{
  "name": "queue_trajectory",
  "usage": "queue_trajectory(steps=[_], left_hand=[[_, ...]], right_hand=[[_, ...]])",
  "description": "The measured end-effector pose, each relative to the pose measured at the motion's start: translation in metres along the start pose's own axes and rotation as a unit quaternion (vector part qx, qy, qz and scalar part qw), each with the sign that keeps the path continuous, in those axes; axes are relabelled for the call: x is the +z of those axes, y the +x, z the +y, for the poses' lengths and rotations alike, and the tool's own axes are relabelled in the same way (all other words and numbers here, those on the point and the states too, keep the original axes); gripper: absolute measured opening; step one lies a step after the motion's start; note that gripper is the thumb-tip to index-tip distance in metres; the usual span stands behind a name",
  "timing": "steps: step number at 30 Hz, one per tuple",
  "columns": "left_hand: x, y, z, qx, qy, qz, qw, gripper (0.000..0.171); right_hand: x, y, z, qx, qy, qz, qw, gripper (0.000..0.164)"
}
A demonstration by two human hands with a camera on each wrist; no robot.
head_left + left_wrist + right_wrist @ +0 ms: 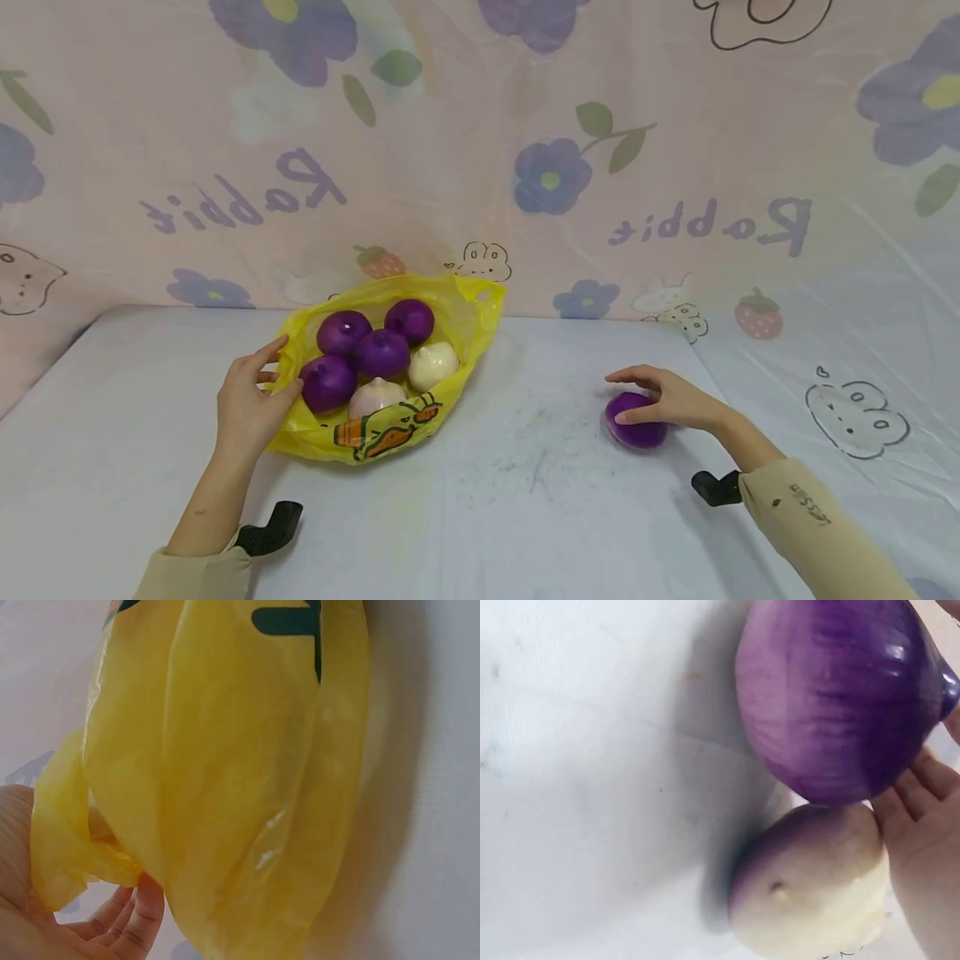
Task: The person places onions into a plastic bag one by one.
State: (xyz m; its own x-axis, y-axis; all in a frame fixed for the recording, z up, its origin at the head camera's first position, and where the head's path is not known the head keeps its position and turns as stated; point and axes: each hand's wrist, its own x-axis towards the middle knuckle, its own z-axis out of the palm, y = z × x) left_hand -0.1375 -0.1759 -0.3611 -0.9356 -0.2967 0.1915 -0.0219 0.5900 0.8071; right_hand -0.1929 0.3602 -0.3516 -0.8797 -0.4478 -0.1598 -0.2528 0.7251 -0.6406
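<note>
A yellow plastic bag [480, 317] lies with its wide mouth facing me, holding several purple onions [382, 354] and two pale bulbs [433, 367]. At its left rim, my left hand [251, 404] grips the plastic between thumb and fingers; in the left wrist view its fingertips [146, 915] meet the edge. Out on the right of the table, my right hand [678, 400] reaches over a single purple onion [637, 433], thumb in front, index finger stretched above. The right wrist view shows this onion [832, 697] against the fingers, beside a whitish, purple-topped bulb [810, 892].
A white table top [517, 500] carries everything, with faint grey smudges between bag and right hand. Behind the table hangs a pale cloth [450, 167] printed with flowers and rabbits. Black wrist mounts [270, 529] jut out near both sleeves.
</note>
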Motion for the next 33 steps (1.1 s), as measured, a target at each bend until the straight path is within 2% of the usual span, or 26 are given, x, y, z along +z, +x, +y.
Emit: queue_trajectory(steps=[9, 19, 23, 33], left_hand=[[0.000, 0.001, 0.000, -0.004, -0.002, -0.002, 1.0000, 0.060], [0.001, 0.001, 0.001, 0.000, -0.002, 0.001, 1.0000, 0.060], [0.001, 0.000, 0.000, -0.004, -0.002, -0.001, 1.0000, 0.060], [0.000, -0.001, -0.001, -0.005, 0.000, -0.003, 1.0000, 0.061]], right_hand=[[-0.004, -0.004, 0.001, 0.020, -0.043, -0.030, 0.998, 0.063], [0.003, 0.001, 0.002, 0.032, -0.055, -0.021, 0.998, 0.053], [0.006, 0.006, -0.002, 0.035, -0.047, -0.020, 0.998, 0.054], [0.019, 0.025, -0.010, 0.008, 0.024, -0.026, 0.999, 0.058]])
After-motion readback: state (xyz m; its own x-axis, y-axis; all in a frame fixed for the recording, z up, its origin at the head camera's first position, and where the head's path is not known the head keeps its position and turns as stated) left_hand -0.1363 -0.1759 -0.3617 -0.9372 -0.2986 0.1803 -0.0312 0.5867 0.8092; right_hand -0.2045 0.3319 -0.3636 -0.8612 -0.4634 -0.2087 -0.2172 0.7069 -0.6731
